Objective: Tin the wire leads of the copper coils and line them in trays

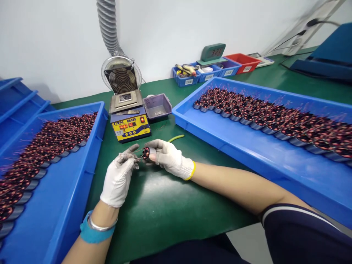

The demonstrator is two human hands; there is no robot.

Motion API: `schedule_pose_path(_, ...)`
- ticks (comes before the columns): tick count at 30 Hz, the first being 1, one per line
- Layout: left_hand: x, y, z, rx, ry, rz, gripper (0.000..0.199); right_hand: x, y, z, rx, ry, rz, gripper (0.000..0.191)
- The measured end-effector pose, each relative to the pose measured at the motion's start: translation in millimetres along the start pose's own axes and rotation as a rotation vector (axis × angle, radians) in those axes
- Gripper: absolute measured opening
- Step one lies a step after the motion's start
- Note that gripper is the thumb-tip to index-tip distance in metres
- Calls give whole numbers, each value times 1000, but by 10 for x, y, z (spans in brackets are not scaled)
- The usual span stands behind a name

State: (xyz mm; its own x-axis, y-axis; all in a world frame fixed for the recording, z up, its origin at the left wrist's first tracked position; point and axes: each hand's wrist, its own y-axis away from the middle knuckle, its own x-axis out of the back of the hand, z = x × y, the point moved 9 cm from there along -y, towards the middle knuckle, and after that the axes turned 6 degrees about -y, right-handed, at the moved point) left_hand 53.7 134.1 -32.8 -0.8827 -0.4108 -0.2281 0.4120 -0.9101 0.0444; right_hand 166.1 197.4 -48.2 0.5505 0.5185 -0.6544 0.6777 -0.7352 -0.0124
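My right hand (pixel 166 156), in a white glove with a yellow cuff edge, grips a small motor stator (pixel 147 152) by its round metal shell. Its wound, wired end faces left. My left hand (pixel 121 172), gloved and stained at the fingertips, pinches the thin wire leads (pixel 139 151) that stick out of the stator. Both hands are above the green table, just in front of a yellow and blue solder pot (pixel 130 126) with lit red digits. A yellow-green stick-like piece (pixel 176 138) lies behind my right hand.
Blue trays with rows of similar stators stand at left (pixel 63 187) and right (pixel 214 128). A purple-grey bin (pixel 165 104) sits beside the solder pot, under a fume hose (pixel 107 27). Farther back are small blue bins (pixel 187 81), a red bin (pixel 242 62) and a digital clock (pixel 213 52).
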Motion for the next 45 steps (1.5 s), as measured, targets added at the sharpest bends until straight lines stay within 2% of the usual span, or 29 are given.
schedule_pose_path(6,-13,43,-72,99,242,95,13,-102,69,-27,-18,122,5,50)
schedule_pose_path(9,23,59,-60,123,346,140,6,-127,113,-147,114,282,20,45)
schedule_pose_path(12,141,59,37,59,383,221,4,-133,142,-254,239,420,21,42)
schedule_pose_path(15,112,61,111,8,264,182,14,-111,143,-283,278,450,28,42)
schedule_pose_path(18,-43,81,35,45,-1,58,31,-96,144,-231,229,405,37,43)
schedule_pose_path(20,-55,94,-26,54,-140,53,36,-102,155,-167,165,361,37,44)
schedule_pose_path(22,-14,93,-50,45,-192,74,31,-126,174,-103,103,318,26,43)
schedule_pose_path(28,158,75,84,-52,17,216,19,-223,183,-5,-2,204,0,43)
schedule_pose_path(34,278,56,144,-59,287,342,16,-126,139,36,-63,37,79,48)
schedule_pose_path(37,229,52,118,1,293,297,18,-79,126,-8,-28,19,99,49)
schedule_pose_path(41,49,66,58,59,185,133,20,-80,134,-14,-40,62,101,50)
schedule_pose_path(43,21,66,65,20,127,87,26,-87,141,-11,-45,65,101,50)
schedule_pose_path(45,60,58,116,-71,49,92,38,-89,142,-4,-49,59,98,50)
